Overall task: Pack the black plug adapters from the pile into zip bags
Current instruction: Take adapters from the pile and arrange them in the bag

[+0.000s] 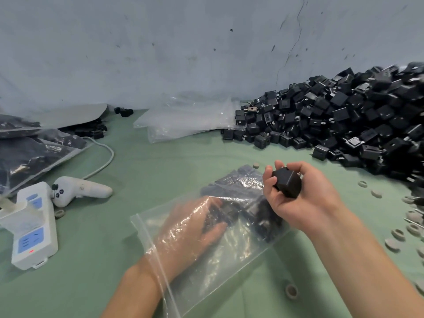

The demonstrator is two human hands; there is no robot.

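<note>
R hand (296, 198), centre-right of frame, is gripping one black adapter (288, 182); fingers and thumb are curling tight round it, w/ the palm turned up. It's hovering just above the far right corner of the zip bag (229, 255).

L hand (190, 228) is sitting inside that bag, lower centre, wrist passing thru the open mouth. Seen thru the plastic, its fingers are lying fairly straight w/ the thumb apart, tips reaching the packed adapters (241, 203) at the bag's far end. Can't tell if it's pinching any, too blurred.

The bag is lying flat on the green cloth (137, 171), running diagonally from lower centre toward the middle.

The pile (344, 120) of black adapters is filling the upper right, leaning against the grey wall (160, 42). A stack of empty clear bags (183, 118) is lying just left of it, touching its edge.

Far left: filled bags (27, 152) are lying stacked. Below them a white power strip (32, 228) is showing a red light, w/ a white controller (78, 189) beside it. Small grey rings (397, 234) are lying scattered along the right edge.
</note>
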